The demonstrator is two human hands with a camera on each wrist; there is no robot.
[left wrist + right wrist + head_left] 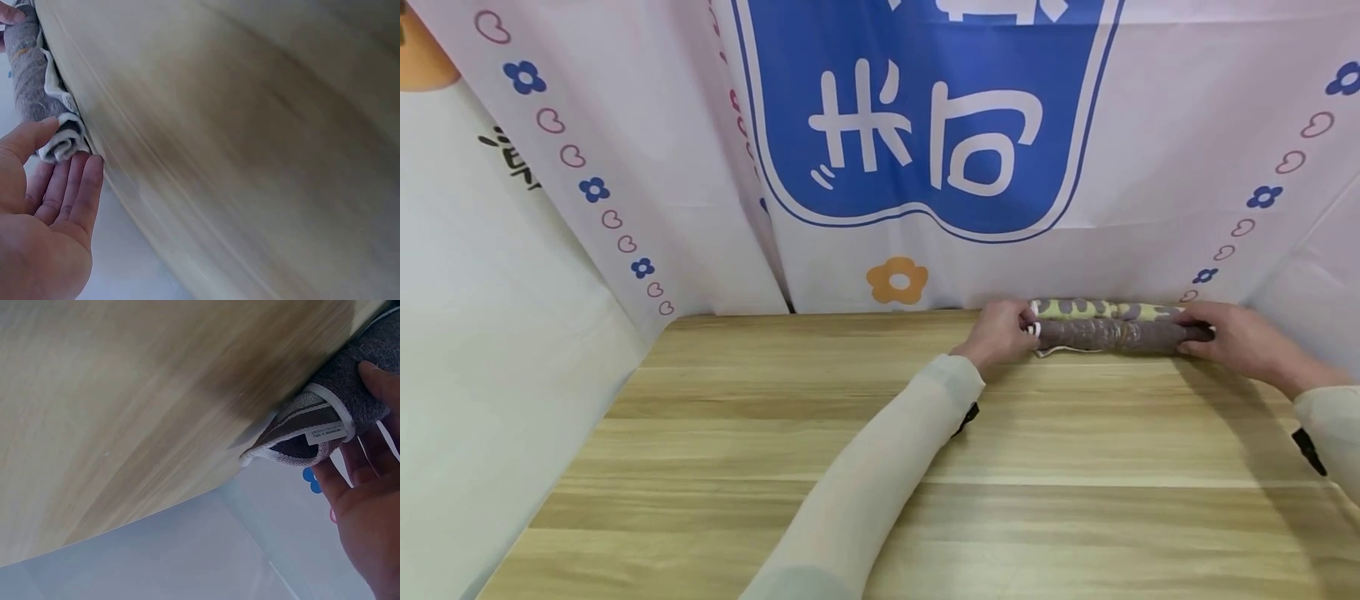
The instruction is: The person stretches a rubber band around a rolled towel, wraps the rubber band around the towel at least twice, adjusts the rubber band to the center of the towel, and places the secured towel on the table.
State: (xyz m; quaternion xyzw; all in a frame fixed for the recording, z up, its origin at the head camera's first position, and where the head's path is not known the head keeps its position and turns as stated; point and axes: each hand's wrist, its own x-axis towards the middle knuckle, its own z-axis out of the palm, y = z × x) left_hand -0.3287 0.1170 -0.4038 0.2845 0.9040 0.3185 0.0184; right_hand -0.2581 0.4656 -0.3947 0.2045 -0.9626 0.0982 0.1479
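A dark brown-grey rolled towel (1097, 335) lies along the table's back edge, right of the middle. Directly behind it runs a yellow-green cloth roll with grey patches (1078, 309). My left hand (1000, 337) grips the left end; in the left wrist view its thumb lies on the spiral, white-edged end (64, 140) with the fingers underneath. The right end is held by my right hand (1243, 337). In the right wrist view, that thumb presses the grey fabric, fingers are below, and a white label (326, 433) shows at the loose end.
The wood-grain table (760, 467) meets a white printed curtain (865, 208) at the back, close behind the rolls. White side panels (490, 350) stand at left and right. A black strap (1309, 452) sits at the right wrist.
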